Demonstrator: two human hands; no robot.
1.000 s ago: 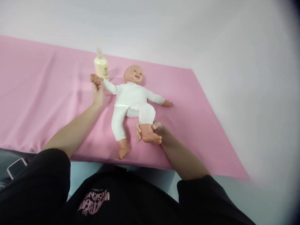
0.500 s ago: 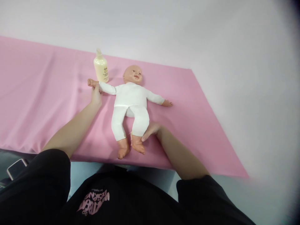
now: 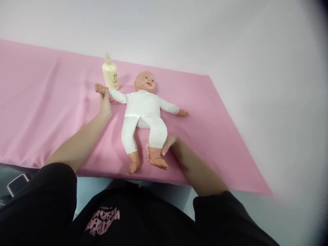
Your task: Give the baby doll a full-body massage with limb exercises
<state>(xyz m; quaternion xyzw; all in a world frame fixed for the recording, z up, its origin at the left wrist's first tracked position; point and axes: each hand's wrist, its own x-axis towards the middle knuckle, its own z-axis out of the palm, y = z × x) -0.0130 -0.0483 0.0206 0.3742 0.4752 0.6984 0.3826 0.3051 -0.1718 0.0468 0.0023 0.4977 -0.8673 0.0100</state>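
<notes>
One doll (image 3: 142,104) lies on its back on the pink table (image 3: 210,143), head (image 3: 145,81) at the far side, feet (image 3: 158,161) toward the near edge. Its long axis runs approx. straight away from the near edge. The main relation, I judge, is R hand (image 3: 169,141) to leg (image 3: 157,133): this hand is the nearer one and comes from the outer side, thumb outside the ankle (image 3: 155,152), fingertips showing on the inner side, i.e. its grip encloses the ankle. From there the leg goes away to the hip, more or less along the long axis. Whether the heel touches the table, I can't tell.

L hand (image 3: 105,104) is closed round the wrist (image 3: 105,90) from below; from this grip the arm (image 3: 118,95) goes sideways to the shoulder, i.e. approx. across the long axis. The bottle (image 3: 111,75) stands upright just beyond the wrist, nearer to L hand; touching the arm or not, can't tell.
</notes>
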